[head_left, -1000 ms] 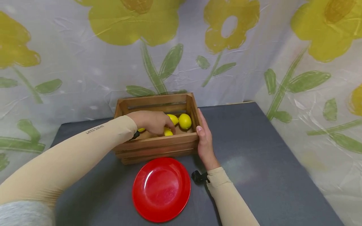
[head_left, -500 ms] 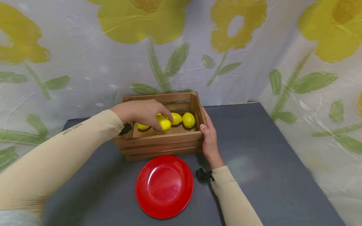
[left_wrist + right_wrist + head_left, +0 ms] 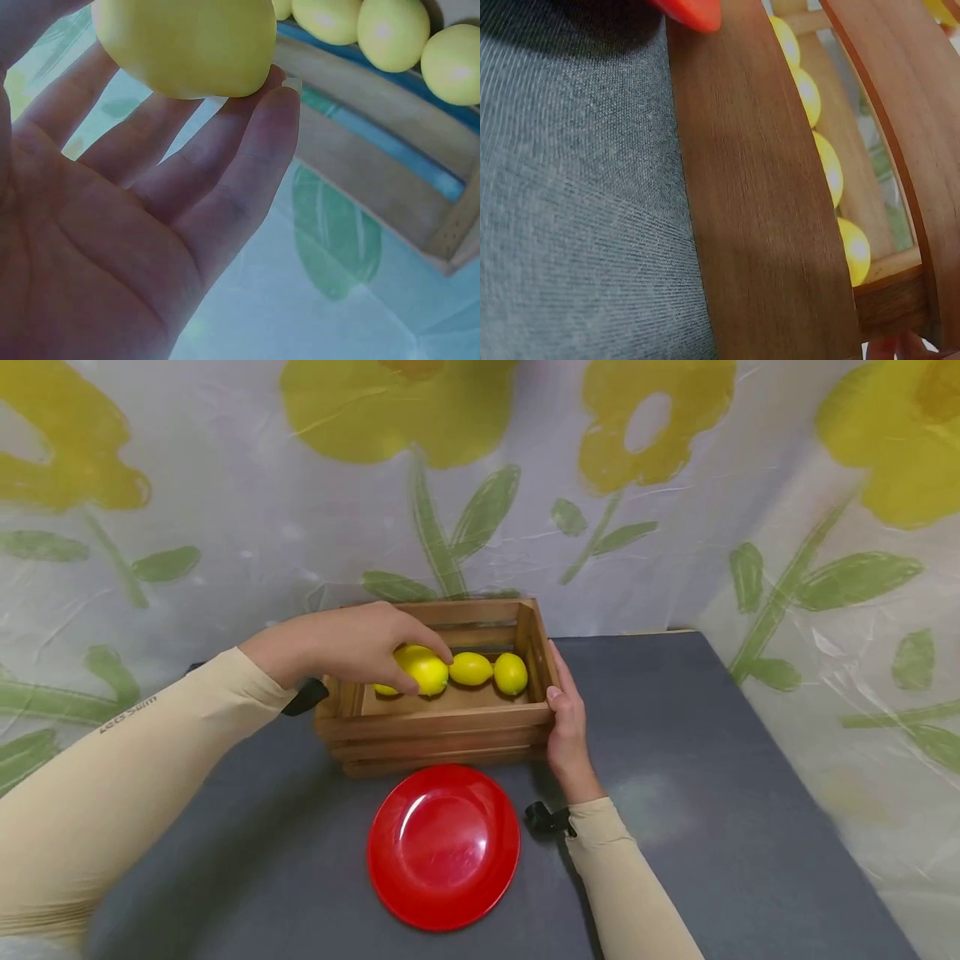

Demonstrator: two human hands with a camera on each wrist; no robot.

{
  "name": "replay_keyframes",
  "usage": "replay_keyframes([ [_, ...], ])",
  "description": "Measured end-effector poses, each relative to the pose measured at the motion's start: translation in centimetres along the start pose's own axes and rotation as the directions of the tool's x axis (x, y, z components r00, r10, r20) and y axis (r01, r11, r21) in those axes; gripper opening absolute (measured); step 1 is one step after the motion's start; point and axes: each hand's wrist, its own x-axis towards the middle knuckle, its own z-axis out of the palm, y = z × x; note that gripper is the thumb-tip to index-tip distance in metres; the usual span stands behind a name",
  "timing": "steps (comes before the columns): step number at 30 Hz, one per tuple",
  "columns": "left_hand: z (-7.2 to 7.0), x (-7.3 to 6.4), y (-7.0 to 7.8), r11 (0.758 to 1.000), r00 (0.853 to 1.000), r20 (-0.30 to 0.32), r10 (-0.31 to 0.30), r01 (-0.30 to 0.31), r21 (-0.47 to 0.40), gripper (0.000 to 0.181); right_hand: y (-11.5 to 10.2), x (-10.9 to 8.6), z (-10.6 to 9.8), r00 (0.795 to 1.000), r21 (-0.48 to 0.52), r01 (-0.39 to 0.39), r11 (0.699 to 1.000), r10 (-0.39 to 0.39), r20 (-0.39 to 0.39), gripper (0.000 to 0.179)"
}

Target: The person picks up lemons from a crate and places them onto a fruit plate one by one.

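My left hand (image 3: 352,639) grips a yellow lemon (image 3: 424,670) between thumb and fingers, over the left part of a slatted wooden crate (image 3: 442,727). In the left wrist view the held lemon (image 3: 187,45) sits at the fingertips, above an open palm. Several other lemons (image 3: 471,669) lie in a row along the crate's back; the hand partly hides those at the left. My right hand (image 3: 567,727) holds the crate's right end, thumb at the front corner and fingers along the outer side. Only a few of its fingertips (image 3: 900,346) show in the right wrist view.
A round red plate (image 3: 442,847) lies on the dark grey tabletop (image 3: 675,760), just in front of the crate. Behind and to the right hangs a pale sheet (image 3: 660,543) printed with yellow flowers. The crate stands close to the back sheet.
The left hand has taken hold of a lemon inside the crate and raised it, moving up and left. The right hand keeps its place on the crate. The head view has shifted slightly.
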Motion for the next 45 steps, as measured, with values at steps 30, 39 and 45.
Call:
replay_keyframes([
  [30, 3.8, -7.7, 3.3, 0.988, 0.989, -0.010, 0.146, -0.147, -0.044, 0.049, 0.5, 0.1, 0.2, 1.000, -0.009, 0.006, 1.000, -0.006, 0.014, 0.070],
  [39, 5.8, -7.9, 3.3, 0.989, 0.991, 0.058, 0.118, -0.113, -0.092, 0.050, 0.8, 0.1, 0.2, 1.000, 0.009, 0.007, 1.000, -0.007, 0.013, 0.070],
  [45, 7.7, -7.7, 2.6, 0.987, 0.990, 0.061, 0.124, -0.116, -0.115, 0.049, 0.8, 0.1, 0.3, 1.000, 0.009, 0.009, 1.000, -0.009, 0.017, 0.070],
])
